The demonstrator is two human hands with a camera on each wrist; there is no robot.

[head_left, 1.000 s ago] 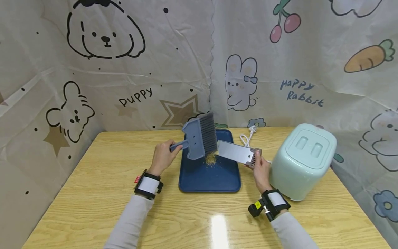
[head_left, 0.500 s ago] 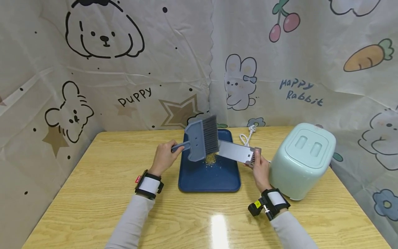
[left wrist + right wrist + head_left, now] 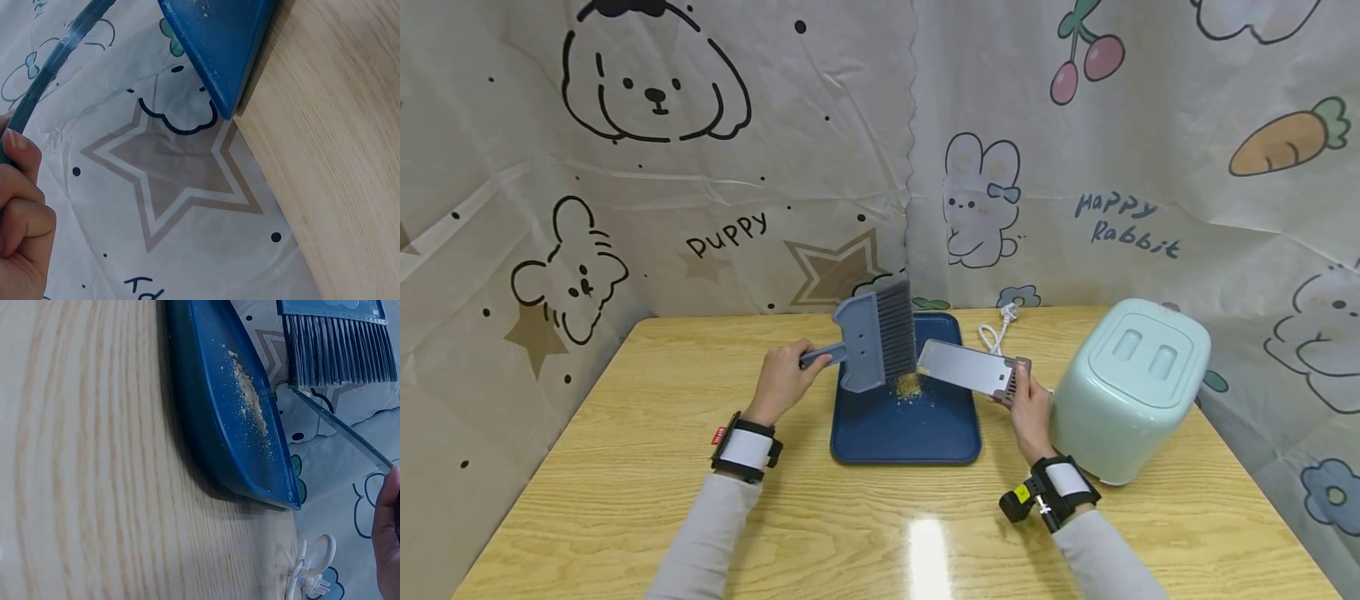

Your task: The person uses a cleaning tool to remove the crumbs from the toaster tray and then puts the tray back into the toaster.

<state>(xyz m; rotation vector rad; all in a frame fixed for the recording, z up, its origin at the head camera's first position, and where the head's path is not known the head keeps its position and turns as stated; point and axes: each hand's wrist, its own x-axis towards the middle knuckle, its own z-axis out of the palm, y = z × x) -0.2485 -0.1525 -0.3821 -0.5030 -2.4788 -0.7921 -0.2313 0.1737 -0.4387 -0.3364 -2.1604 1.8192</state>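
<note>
My left hand (image 3: 780, 382) grips the handle of a blue-grey hand brush (image 3: 860, 343), its dark bristles (image 3: 895, 333) facing right. In my right hand (image 3: 1030, 415) I hold the end of a flat metal crumb tray (image 3: 962, 365), thumb on top. Its free end lies close to the bristle tips. Both are held above a dark blue tray (image 3: 906, 437) on the table. A small heap of yellowish crumbs (image 3: 250, 400) lies in that tray below them, with finer specks around it. In the left wrist view, curled fingers (image 3: 25, 219) wrap the brush handle (image 3: 53, 65).
A mint-green toaster (image 3: 1131, 392) with a two-slot top stands right of my right hand. Behind the blue tray's right side lies a white cord with a plug (image 3: 1009, 312). A printed cloth (image 3: 737, 167) hangs along the back of the wooden table (image 3: 662, 400).
The brush first shifted slightly right, its bristles over the crumb tray's end, then back left, clear of that end. My right hand and the crumb tray have barely moved.
</note>
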